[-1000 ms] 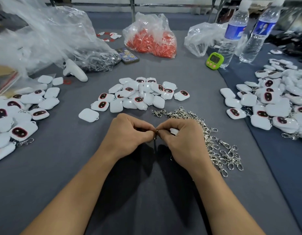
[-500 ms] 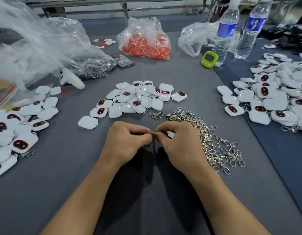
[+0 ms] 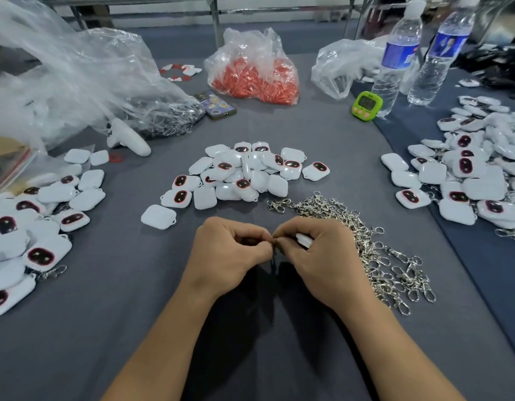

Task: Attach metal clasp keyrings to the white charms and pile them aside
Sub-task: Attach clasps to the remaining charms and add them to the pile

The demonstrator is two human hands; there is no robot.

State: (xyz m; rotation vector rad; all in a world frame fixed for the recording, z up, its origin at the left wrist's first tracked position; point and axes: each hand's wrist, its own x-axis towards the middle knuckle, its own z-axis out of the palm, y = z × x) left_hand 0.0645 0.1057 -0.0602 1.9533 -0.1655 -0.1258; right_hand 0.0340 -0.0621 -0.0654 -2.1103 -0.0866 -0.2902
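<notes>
Grey cloth (image 3: pixel 134 299) lies under both hands, lower centre of frame. My left hand (image 3: pixel 230 253) is curled, thumb and forefinger pinching a small metal clasp (image 3: pixel 275 241) where my hands meet. My right hand (image 3: pixel 317 261) is curled round a white charm (image 3: pixel 304 240), only its edge showing past my fingers, fingertips at the same clasp. A heap of loose clasps (image 3: pixel 366 250) lies just right of that hand. The charm pile (image 3: pixel 244 175) is mid-frame, above my hands. The left-edge pile (image 3: pixel 33 227) shows a clasp attached.
</notes>
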